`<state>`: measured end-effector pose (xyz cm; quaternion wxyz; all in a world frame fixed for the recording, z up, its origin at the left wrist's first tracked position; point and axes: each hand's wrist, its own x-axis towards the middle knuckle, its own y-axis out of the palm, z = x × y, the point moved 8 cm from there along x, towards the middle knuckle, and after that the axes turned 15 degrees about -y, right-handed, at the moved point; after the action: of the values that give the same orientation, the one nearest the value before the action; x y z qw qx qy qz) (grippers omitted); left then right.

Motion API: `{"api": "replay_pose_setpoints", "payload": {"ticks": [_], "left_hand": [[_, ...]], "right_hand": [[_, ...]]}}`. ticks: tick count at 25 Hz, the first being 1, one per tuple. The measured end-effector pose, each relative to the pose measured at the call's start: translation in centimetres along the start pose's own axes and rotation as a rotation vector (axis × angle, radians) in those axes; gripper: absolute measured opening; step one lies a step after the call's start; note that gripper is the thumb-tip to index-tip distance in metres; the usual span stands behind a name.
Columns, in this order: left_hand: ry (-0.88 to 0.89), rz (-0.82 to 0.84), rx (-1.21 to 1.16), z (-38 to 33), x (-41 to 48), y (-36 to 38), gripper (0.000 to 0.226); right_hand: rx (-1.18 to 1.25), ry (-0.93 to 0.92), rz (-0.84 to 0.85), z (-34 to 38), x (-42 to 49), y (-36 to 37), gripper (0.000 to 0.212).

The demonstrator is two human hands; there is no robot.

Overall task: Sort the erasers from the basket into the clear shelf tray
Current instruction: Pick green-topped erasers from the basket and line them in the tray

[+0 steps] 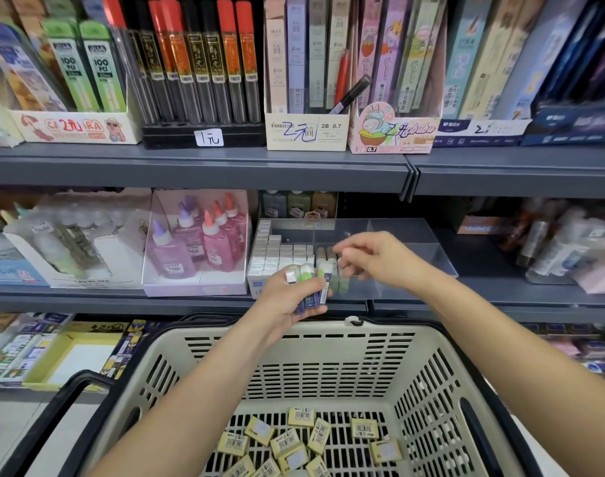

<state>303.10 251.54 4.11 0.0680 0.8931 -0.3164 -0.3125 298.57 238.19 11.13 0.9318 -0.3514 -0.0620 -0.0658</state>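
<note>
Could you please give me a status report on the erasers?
Left hand grips a bunch of erasers. Right hand at clear tray, grasp unclear. Yellow erasers lie in basket.

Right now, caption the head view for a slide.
Left hand grips erasers; right hand reaches over the clear tray, basket below.

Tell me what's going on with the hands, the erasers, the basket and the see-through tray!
Left hand: grips a bunch of erasers.
Held erasers: upright, not yet in the tray.
Right hand: fingers curled over the tray; grip too blurred to tell.
Clear tray: left part packed with white erasers.
Basket: yellow erasers lie loose on its bottom.
</note>
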Motion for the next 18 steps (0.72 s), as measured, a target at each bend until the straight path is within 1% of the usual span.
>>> {"api": "replay_pose_setpoints", "payload": {"ticks": [1, 3, 5, 7, 9, 10, 11, 12, 13, 15, 16, 18], "left_hand": [[-0.002, 0.009, 0.014, 0.1, 0.0, 0.5, 0.015], [-0.01, 0.025, 0.045, 0.4, 0.1, 1.5, 0.014], [-0.012, 0.027, 0.053, 0.8, 0.2, 2.0, 0.015], [0.008, 0.006, 0.026, 0.7, 0.2, 1.8, 0.015], [0.036, -0.022, 0.027, 0.4, 0.3, 0.9, 0.015], [0.048, -0.032, 0.036, 0.3, 0.2, 0.5, 0.014], [0.055, -0.037, 0.042, 0.2, 0.2, 0.0, 0.013], [0.057, -0.038, 0.042, 0.1, 0.1, -0.3, 0.012], [0.056, -0.036, 0.038, 0.1, 0.0, -0.6, 0.011], [0.053, -0.029, 0.033, 0.2, -0.1, -1.0, 0.012], [0.053, -0.025, 0.034, 0.2, -0.2, -1.1, 0.012], [0.053, -0.019, 0.035, 0.2, -0.2, -1.4, 0.012]], "right_hand": [[0.067, -0.034, 0.048, 0.7, -0.6, 0.8, 0.017], [0.053, -0.052, 0.066, 1.0, -1.4, 1.1, 0.016], [-0.003, -0.029, 0.041, 0.6, -1.6, 0.4, 0.011], [0.055, 0.004, 0.028, 0.2, -1.7, -0.5, 0.006], [0.114, 0.044, -0.073, -0.4, -1.4, -2.1, 0.006], [0.064, 0.048, -0.151, -0.6, -1.2, -3.3, 0.006], [-0.064, 0.032, -0.215, -0.6, -1.0, -4.4, 0.004], [-0.219, 0.003, -0.244, -0.5, -0.7, -5.1, 0.004], [-0.358, -0.022, -0.236, -0.4, -0.5, -5.3, 0.008], [-0.54, -0.018, -0.138, -0.8, 0.0, -4.3, 0.016], [-0.593, 0.001, -0.064, -1.3, 0.2, -3.4, 0.017], [-0.622, 0.022, 0.072, -2.2, 0.6, -1.5, 0.017]]}}
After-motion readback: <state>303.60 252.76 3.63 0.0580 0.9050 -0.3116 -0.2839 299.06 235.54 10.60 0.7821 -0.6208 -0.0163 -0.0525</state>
